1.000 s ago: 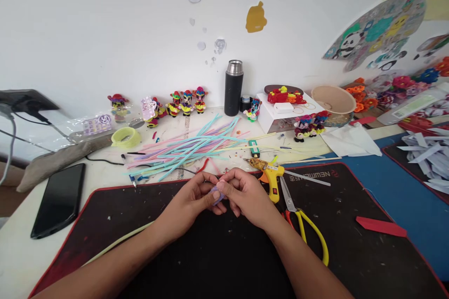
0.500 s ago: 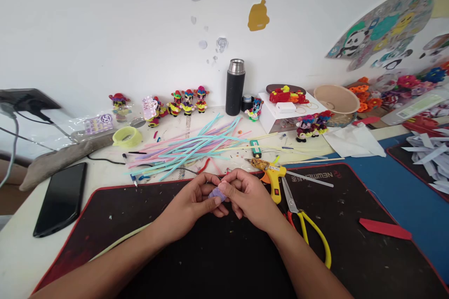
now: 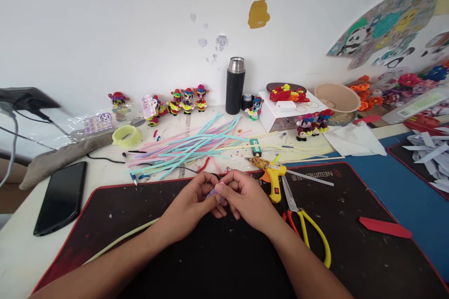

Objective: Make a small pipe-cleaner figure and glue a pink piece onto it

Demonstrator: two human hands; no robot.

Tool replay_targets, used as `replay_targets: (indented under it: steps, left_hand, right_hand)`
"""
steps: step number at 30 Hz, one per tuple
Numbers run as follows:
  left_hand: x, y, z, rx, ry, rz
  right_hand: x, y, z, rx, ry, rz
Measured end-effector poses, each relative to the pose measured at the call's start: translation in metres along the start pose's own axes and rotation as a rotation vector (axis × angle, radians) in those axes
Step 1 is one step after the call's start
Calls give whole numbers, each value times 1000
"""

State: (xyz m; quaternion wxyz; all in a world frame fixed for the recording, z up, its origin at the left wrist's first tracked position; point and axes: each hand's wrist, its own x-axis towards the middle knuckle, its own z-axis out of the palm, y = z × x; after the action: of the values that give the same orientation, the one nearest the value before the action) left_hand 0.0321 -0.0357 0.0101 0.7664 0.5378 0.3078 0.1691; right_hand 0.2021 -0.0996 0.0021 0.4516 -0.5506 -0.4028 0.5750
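Both hands meet over the black desk mat [image 3: 224, 261], fingertips pressed together. Between them is a small purple fuzzy piece [image 3: 212, 193], mostly covered by the fingers; it looks like bent pipe cleaner. My left hand [image 3: 196, 198] is closed around it. My right hand [image 3: 244, 198] pinches at the same piece with thumb and fingers. Just right of my right hand lies a yellow hot glue gun [image 3: 275, 180] with a glue stick. Yellow-handled scissors [image 3: 303, 224] rest beside it. A pale yellow pipe cleaner [image 3: 122, 240] passes by my left forearm.
Behind the hands lies a pile of pastel pipe cleaners [image 3: 196, 145]. A black thermos [image 3: 235, 86] stands at the wall near several small dolls [image 3: 188, 102]. At left are a phone [image 3: 61, 198] and a yellow tape roll [image 3: 126, 136]; a red strip [image 3: 385, 228] lies at right.
My fingers have closed further over the purple piece, so less of it shows. My right thumb has shifted slightly left across it. The things on the desk have stayed put.
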Motion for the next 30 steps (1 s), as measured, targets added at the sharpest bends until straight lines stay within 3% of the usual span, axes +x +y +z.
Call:
replay_targets:
  steps: [7,16,25,30]
  left_hand:
    - [0,1,0,-70,-11,1]
    - [1,-5,-5,-189,81,-50]
    - [1,9,-7,176,-32,-41]
    - [2,8,-7,186,-63,-41]
  right_hand:
    - [1,0,-3,14,31,-15]
    - [1,1,-4,69,10,-22]
    - [1,-2,-7,76,13,-19]
    - [1,-1,-6,48,13,-14]
